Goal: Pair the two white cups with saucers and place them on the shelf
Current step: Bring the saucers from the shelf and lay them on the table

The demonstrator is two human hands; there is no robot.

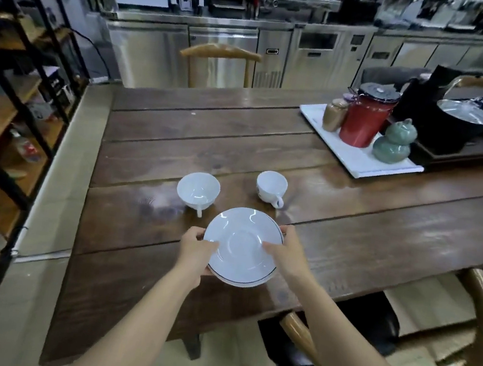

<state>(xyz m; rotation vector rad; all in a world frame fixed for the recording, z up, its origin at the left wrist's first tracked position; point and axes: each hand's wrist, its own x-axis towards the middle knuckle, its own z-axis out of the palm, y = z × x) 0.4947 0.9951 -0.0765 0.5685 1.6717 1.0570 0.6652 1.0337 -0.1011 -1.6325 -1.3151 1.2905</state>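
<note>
Head view: we hold stacked white saucers w/ both hands over a dark wood table. Our left hand pinches the left rim; our right hand pinches the right rim, thumb on top. Two white cups sit just beyond: left cup, right cup, apart from each other. A white tray w/ jars sits far right. A shelf stands left, across a floor gap. Table centre is bare; a chair is near our right.

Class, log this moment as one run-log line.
stage: separating saucers | left hand: grip on saucers | right hand: grip on top saucer | cups: on table, unpaired
</note>
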